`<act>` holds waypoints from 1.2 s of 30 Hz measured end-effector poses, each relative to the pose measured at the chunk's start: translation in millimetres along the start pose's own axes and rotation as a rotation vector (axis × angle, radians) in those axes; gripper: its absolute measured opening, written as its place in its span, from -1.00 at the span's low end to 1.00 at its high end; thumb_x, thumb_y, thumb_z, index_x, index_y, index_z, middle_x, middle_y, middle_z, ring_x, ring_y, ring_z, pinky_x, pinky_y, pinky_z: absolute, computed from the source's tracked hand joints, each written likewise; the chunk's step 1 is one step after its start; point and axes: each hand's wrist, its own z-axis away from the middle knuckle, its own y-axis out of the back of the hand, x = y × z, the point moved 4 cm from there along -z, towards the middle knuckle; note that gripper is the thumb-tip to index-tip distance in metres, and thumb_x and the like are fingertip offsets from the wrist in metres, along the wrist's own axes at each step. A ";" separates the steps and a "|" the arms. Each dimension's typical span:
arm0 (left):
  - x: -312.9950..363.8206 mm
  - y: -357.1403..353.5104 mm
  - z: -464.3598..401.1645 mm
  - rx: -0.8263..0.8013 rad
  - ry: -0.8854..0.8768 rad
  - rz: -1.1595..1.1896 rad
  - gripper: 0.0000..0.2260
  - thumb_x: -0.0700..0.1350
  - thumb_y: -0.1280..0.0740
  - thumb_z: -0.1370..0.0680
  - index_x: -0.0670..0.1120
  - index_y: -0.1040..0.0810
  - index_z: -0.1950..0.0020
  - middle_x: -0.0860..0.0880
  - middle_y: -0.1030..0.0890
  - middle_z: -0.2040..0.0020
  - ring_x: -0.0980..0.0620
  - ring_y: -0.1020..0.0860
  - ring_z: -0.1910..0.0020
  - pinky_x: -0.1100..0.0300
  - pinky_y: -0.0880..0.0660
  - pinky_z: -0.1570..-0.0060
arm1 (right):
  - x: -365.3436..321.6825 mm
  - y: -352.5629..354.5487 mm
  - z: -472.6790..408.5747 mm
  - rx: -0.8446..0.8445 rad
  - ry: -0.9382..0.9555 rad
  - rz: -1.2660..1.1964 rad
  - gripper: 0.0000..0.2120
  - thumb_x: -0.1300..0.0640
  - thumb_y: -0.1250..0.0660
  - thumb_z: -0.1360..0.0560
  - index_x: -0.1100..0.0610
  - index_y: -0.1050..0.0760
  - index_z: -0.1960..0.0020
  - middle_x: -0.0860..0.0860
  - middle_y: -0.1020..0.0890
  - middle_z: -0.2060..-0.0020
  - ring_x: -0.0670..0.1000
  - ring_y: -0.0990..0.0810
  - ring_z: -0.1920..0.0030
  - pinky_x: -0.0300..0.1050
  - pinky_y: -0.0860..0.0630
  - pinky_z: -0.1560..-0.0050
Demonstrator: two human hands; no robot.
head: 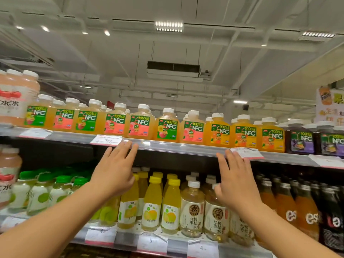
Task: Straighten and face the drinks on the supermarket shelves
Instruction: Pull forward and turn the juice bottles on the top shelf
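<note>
A row of square NFC juice bottles [141, 124] with white caps stands along the top shelf [186, 147], labels facing out; orange ones [244, 134] sit to the right, purple ones [302, 140] farther right. My left hand [115, 170] is raised with fingers straight, its fingertips at the shelf's front rail beside a price tag [106, 140]. My right hand [235, 175] is also raised flat, fingertips just below another price tag [245, 152]. Neither hand holds anything. On the lower shelf stand yellow-capped juice bottles [151, 203] and pale tea bottles [192, 209], partly hidden by my hands.
Tall pink drink bottles [13, 97] stand at the far left. Green-capped bottles [40, 194] fill the lower left, dark and orange bottles [307, 207] the lower right. Price tags [152, 243] line the lower rail. A yellow promotional sign [329, 107] hangs at the right.
</note>
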 end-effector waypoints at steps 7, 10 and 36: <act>1.1 -10.2 3.7 0.033 0.051 -0.029 -0.17 0.08 -0.25 -0.48 0.00 0.21 -0.57 -0.01 0.10 -0.59 -0.03 0.11 -0.55 -0.03 0.05 -0.50 | -4.5 -2.7 -2.3 0.084 -0.037 -0.128 -0.24 -0.03 -0.28 -0.41 0.13 -0.12 -0.54 0.16 -0.12 -0.54 0.18 0.04 -0.55 0.16 0.25 -0.48; -1.7 -4.7 2.6 -0.003 0.030 -0.001 -0.17 0.05 -0.27 -0.48 0.01 0.19 -0.57 -0.01 0.09 -0.59 -0.03 0.12 -0.55 -0.04 0.08 -0.51 | -30.4 8.2 -6.5 0.084 0.024 -0.204 -0.26 -0.04 -0.23 -0.47 0.08 -0.03 -0.56 0.09 -0.04 -0.56 0.11 0.12 -0.56 0.09 0.38 -0.45; -254.0 27.3 -77.7 0.276 -0.111 0.241 -0.39 -0.03 -0.24 -0.49 -0.16 -0.20 -0.52 -0.13 -0.23 -0.51 -0.10 -0.18 -0.47 0.00 -0.14 -0.42 | -253.9 19.8 -54.3 0.083 0.015 -0.034 -0.27 0.08 -0.36 -0.38 0.10 -0.23 -0.52 0.05 -0.25 -0.51 0.06 -0.14 -0.53 0.04 0.11 -0.51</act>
